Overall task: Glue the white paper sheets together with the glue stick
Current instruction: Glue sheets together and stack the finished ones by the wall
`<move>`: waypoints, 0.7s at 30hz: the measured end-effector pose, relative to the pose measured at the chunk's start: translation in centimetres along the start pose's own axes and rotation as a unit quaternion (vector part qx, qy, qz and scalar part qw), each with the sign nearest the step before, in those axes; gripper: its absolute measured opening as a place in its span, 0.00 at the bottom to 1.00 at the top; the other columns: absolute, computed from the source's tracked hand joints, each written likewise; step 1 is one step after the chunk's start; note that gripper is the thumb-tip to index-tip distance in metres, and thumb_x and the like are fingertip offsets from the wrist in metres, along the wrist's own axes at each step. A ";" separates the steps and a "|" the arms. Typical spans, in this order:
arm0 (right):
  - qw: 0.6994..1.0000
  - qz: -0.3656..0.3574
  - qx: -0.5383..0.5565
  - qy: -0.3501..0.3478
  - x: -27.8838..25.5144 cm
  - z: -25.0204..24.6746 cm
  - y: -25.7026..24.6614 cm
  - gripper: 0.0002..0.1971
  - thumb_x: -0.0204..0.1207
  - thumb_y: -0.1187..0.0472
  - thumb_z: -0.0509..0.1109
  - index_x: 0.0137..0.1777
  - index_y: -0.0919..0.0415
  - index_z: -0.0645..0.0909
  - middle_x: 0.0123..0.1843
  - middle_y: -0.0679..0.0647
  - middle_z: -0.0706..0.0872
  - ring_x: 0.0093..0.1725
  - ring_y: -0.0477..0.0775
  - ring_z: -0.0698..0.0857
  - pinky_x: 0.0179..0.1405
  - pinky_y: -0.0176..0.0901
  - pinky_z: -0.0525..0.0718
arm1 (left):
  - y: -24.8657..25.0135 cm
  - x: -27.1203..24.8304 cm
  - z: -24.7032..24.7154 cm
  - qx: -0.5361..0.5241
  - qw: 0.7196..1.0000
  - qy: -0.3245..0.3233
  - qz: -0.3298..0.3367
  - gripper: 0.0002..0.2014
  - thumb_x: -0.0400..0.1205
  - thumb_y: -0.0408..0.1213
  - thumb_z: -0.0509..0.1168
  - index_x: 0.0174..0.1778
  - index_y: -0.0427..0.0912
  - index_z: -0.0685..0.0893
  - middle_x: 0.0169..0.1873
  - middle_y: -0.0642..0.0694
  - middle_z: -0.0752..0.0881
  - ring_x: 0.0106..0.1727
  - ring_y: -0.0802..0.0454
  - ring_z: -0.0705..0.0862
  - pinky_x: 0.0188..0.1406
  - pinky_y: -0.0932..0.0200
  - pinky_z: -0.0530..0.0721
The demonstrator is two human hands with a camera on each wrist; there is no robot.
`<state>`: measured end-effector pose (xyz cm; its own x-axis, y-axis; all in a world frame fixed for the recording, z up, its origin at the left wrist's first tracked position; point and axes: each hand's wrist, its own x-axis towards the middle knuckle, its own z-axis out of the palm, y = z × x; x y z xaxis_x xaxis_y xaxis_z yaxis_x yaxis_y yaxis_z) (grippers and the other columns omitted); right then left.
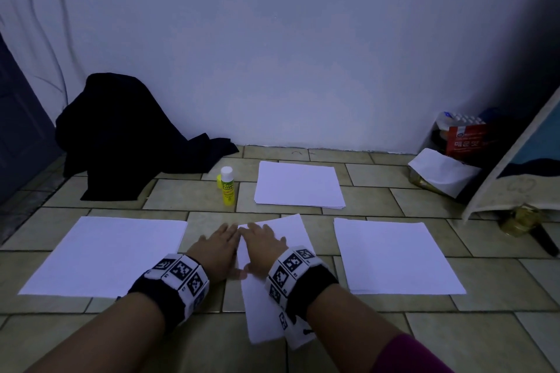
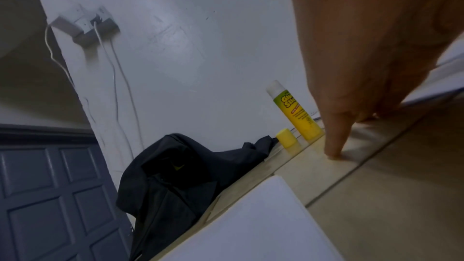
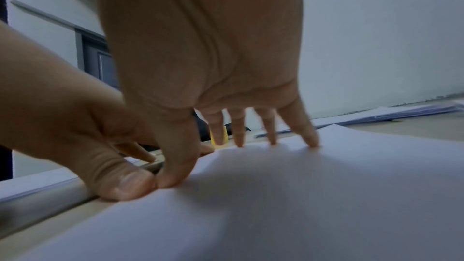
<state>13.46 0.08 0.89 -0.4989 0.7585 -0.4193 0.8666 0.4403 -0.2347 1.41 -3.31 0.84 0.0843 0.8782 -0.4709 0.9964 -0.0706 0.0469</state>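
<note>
A white paper sheet (image 1: 266, 306) lies on the tiled floor in front of me, running from near to far. My right hand (image 1: 263, 244) presses flat on it with spread straight fingers (image 3: 308, 138). My left hand (image 1: 219, 247) rests flat beside it at the sheet's left edge, its thumb (image 3: 128, 184) touching the right thumb. The yellow glue stick (image 1: 227, 188) stands upright and uncapped farther back, with its yellow cap (image 2: 286, 138) on the floor beside it. Paper stacks lie at the left (image 1: 106, 254), the right (image 1: 394, 254) and the back (image 1: 298, 185).
Black cloth (image 1: 127, 133) is heaped against the wall at the back left, beside a blue-grey door (image 2: 50, 195). Packets and a red box (image 1: 463, 138) sit at the back right, with a leaning board (image 1: 515, 160) and a gold-lidded jar (image 1: 521, 221).
</note>
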 end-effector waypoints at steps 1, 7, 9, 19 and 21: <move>0.999 -0.024 -0.013 -0.018 0.0 -0.1 0.0 0.43 0.79 0.56 0.70 0.85 0.56 0.45 0.86 0.50 0.46 0.84 0.55 0.47 0.78 0.69 0.54 | -0.1 0.1 0.0 0.006 1.000 -0.005 0.001 0.49 0.81 0.61 0.61 0.85 0.40 0.38 0.85 0.45 0.39 0.85 0.47 0.40 0.81 0.40 0.54; 0.997 -0.032 -0.040 -0.054 -1.1 -1.4 3.9 0.41 0.82 0.41 0.59 0.85 0.52 0.38 0.86 0.45 0.40 0.85 0.46 0.45 0.81 0.67 0.39 | -0.3 0.0 -0.2 0.028 0.999 -0.023 -0.007 0.48 0.81 0.62 0.60 0.85 0.42 0.38 0.85 0.47 0.37 0.85 0.48 0.39 0.82 0.38 0.52; 0.999 0.001 -0.015 -0.046 -1.4 -1.8 5.5 0.39 0.82 0.39 0.55 0.85 0.50 0.39 0.86 0.44 0.41 0.85 0.46 0.46 0.81 0.65 0.37 | -0.5 0.0 -0.1 0.021 0.999 -0.023 -0.008 0.49 0.81 0.62 0.60 0.85 0.43 0.38 0.85 0.48 0.37 0.85 0.48 0.39 0.82 0.38 0.52; 0.989 0.138 -0.020 0.042 -1.7 -3.3 5.7 0.45 0.70 0.41 0.75 0.78 0.64 0.59 0.77 0.60 0.65 0.77 0.60 0.65 0.74 0.55 0.68 | -0.7 -0.9 -1.2 0.062 0.998 0.004 -0.012 0.46 0.77 0.69 0.58 0.83 0.40 0.59 0.83 0.44 0.57 0.84 0.46 0.52 0.79 0.37 0.57; 0.985 0.145 -0.063 0.073 -1.6 -2.6 4.9 0.39 0.71 0.42 0.74 0.75 0.61 0.64 0.72 0.60 0.65 0.74 0.60 0.64 0.68 0.54 0.72 | 0.1 -1.0 -1.9 0.089 0.993 0.076 -0.020 0.39 0.78 0.69 0.57 0.73 0.39 0.73 0.73 0.42 0.71 0.76 0.46 0.64 0.73 0.44 0.66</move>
<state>18.50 2.34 2.70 -0.2333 0.9182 -0.3202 0.9699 0.2434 -0.0088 1.41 -3.36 2.96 0.0569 0.9425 -0.3295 0.9857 -0.1055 -0.1316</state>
